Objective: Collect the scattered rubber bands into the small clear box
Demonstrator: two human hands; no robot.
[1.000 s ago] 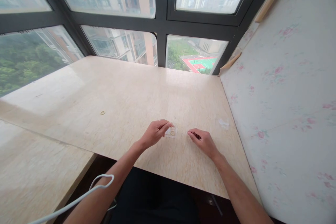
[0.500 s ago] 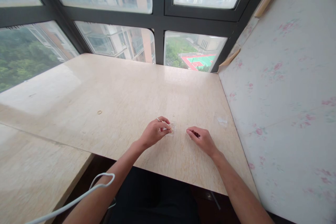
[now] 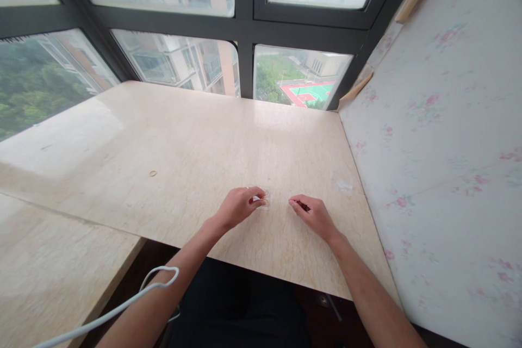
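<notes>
A small, clear, square plastic case (image 3: 266,206) lies on the pale marbled counter, with something yellowish showing at it. My left hand (image 3: 241,205) curls over its left side, thumb and fingers closing on it from the left. Part of the case is hidden under those fingers. To the right, apart from the case, my right hand (image 3: 310,215) rests on the counter with thumb and forefinger pressed together and the other fingers curled in. Whatever it pinches, if anything, is too small to make out.
A thin yellowish ring-shaped band (image 3: 153,173) lies on the counter (image 3: 196,136) to the left. A crumpled clear plastic scrap (image 3: 345,186) sits near the flowered wall (image 3: 440,174). A white cable (image 3: 110,312) crosses my left forearm. Dark-framed windows stand behind.
The fingers of my left hand have shifted slightly at the case, the raised ones now lower. My right hand has stayed in place. The view has tilted a little.
</notes>
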